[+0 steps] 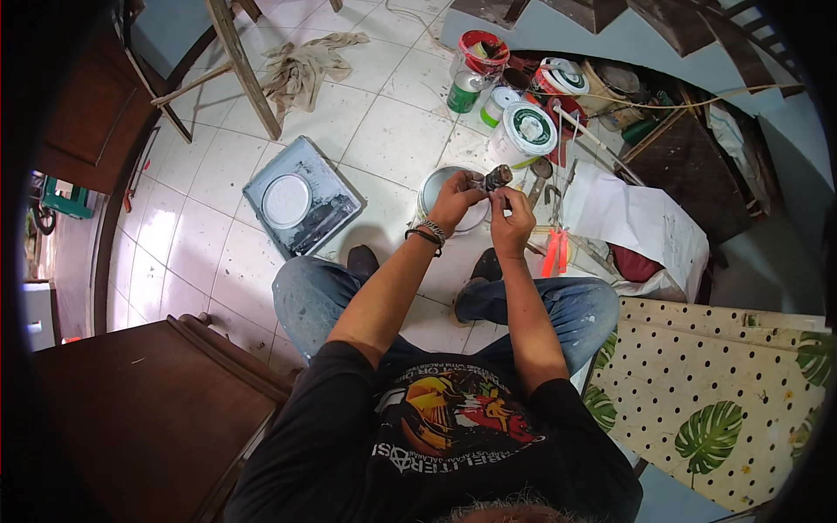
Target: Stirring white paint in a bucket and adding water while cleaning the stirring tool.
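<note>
Both hands meet in front of me above an open round paint can (427, 193) on the tiled floor. Between them is a short, dark, stubby cylinder (499, 177) with a brownish end; its exact kind is unclear. My left hand (457, 202) is closed, its fingertips gripping the cylinder's left side. My right hand (513, 218) is also closed, with thumb and fingers pinched at the cylinder's near side. Left of the can lies a paint-smeared grey tray (330, 202) with a round white lid (286, 201) on it.
White paint buckets (523, 132), a green-labelled bottle (465, 91) and a red bucket (482, 50) crowd the far right, below the stairs. Orange-handled tools (555, 253) lie right of my hands. A rag (305, 70) and wooden stand legs (248, 74) are at far left. Brown furniture (148, 410) stands near left.
</note>
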Motion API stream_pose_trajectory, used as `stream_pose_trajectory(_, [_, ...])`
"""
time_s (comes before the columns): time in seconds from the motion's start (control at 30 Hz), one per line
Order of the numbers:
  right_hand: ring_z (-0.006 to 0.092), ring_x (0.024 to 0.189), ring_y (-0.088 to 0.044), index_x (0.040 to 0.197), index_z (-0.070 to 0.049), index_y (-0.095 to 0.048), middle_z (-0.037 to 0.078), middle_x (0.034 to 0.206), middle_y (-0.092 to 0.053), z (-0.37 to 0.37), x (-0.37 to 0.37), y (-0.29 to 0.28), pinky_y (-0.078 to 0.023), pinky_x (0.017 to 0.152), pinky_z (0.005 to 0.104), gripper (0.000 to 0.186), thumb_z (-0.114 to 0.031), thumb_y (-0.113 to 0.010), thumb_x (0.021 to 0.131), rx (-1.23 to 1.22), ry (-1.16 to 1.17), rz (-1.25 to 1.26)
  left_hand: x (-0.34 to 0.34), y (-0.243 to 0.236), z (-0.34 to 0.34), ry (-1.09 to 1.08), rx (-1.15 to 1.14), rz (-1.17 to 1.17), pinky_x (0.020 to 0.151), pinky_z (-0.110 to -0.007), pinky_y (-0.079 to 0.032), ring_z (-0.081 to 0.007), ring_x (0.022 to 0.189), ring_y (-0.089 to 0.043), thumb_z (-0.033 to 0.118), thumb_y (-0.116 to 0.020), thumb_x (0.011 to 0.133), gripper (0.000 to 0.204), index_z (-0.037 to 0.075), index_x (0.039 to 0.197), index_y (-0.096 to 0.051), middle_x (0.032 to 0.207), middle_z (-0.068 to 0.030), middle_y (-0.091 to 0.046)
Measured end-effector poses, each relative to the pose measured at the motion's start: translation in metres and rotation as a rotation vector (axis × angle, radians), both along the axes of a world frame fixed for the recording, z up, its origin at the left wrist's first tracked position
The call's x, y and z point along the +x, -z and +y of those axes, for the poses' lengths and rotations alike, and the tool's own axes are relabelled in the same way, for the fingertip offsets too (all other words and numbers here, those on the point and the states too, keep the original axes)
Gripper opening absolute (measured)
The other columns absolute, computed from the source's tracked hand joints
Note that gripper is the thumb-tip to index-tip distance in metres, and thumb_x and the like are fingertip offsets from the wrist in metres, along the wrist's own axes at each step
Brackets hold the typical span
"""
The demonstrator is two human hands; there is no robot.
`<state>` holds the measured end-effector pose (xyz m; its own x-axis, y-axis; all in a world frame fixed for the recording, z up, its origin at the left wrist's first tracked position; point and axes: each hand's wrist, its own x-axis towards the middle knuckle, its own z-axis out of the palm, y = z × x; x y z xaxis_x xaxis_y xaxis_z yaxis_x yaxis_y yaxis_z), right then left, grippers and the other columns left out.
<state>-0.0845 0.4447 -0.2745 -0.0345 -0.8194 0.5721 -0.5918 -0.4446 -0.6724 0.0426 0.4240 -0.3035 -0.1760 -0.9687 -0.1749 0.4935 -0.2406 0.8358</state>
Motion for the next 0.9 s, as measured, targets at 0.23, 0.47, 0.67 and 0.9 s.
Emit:
stream_pose_trajectory(0.23, [0.0228,0.072,-0.061,0.087,-0.002,-0.062,0.01,0.081,-0.061,-0.001,0.0,0.001,-0.048,0.065,0.0291,0.014,0.004,-0.065,0.074,-0.099,-0.036,0.01,0.001,0.003,0.001,-0.018,0.091,0.068,0.084,-0.027,-0.046,-0.014,0.087,-0.058,0.003,-0.053,0.079,0.028,0.003,0.106,-0.049,0.092,-0.0056,-0.059])
stream_pose_trajectory(0.47, [0.0249,0.082,-0.059,0.09,-0.004,-0.064,0.012,0.092,-0.058,0.008,0.003,-0.001,-0.047,0.073,0.0311,0.018,0.003,-0.065,0.073,-0.047,-0.047,0.032,-0.001,0.007,0.004,-0.042,0.064,0.06,0.083,-0.03,-0.049,-0.0161,0.086,-0.059,0.001,-0.052,0.079,0.027,0.002,0.105,-0.048,0.094,-0.0072,-0.058])
stream_pose_trajectory(0.67, [0.0303,0.089,-0.06,0.09,-0.004,-0.064,0.016,0.101,-0.058,0.005,0.003,0.004,-0.047,0.079,0.0344,0.018,0.003,-0.065,0.073,-0.046,0.002,0.038,-0.006,0.006,0.007,-0.094,0.106,0.115,0.081,-0.029,-0.05,-0.0163,0.085,-0.059,-0.003,-0.053,0.078,0.023,0.001,0.1,-0.05,0.094,-0.0076,-0.058])
stream_pose_trajectory(0.9, [0.027,0.09,-0.061,0.087,-0.001,-0.063,0.014,0.095,-0.062,0.0,-0.002,0.01,-0.048,0.079,0.0334,0.011,0.0,-0.063,0.076,0.066,-0.068,-0.07,-0.011,0.008,0.009,-0.213,0.132,0.122,0.072,-0.026,-0.051,-0.0154,0.077,-0.06,-0.005,-0.057,0.075,0.02,-0.002,0.094,-0.053,0.087,-0.008,-0.058])
